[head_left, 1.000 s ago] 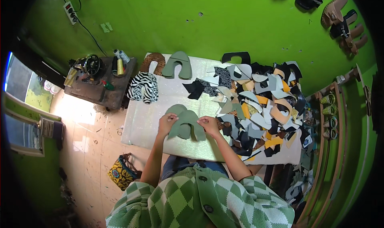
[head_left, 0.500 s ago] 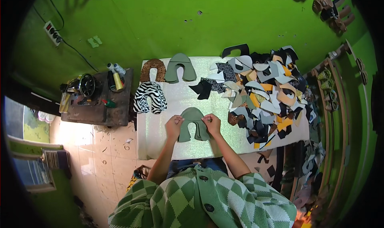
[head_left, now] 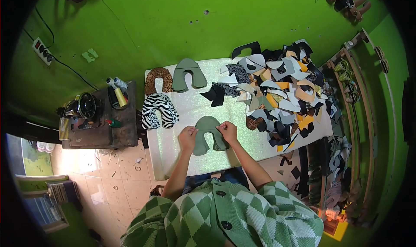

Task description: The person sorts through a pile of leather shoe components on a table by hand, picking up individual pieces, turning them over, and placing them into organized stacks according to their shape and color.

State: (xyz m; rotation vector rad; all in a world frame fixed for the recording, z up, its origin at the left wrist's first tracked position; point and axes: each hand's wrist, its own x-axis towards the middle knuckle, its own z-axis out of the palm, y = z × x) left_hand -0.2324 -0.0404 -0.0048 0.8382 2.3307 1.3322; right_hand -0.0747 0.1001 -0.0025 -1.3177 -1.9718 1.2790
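Close to me on the pale table (head_left: 167, 160), a small stack of olive-green, horseshoe-shaped material pieces (head_left: 208, 122) lies with its curved end away from me. My left hand (head_left: 188, 137) pinches its left edge, and my right hand (head_left: 228, 132) pinches the right edge. A seam or overlap line crosses the upper part. The layers fan slightly apart at the legs. Farther off stand similar piles: another olive-green stack (head_left: 186, 67), a leopard-print one (head_left: 151, 81) and a zebra-print one (head_left: 150, 111).
A heap of cut scraps (head_left: 284, 87) in many colours covers the table's right side. At left, a sewing machine (head_left: 86, 106) stands on a dark worktable with thread cones (head_left: 121, 97) and a green bottle (head_left: 114, 123). Sandals (head_left: 346, 76) hang on a wooden rack at right.
The view has turned a little, so the surroundings sit tilted. Both hands keep their pinch on the green pieces, whose legs now appear slightly more spread.
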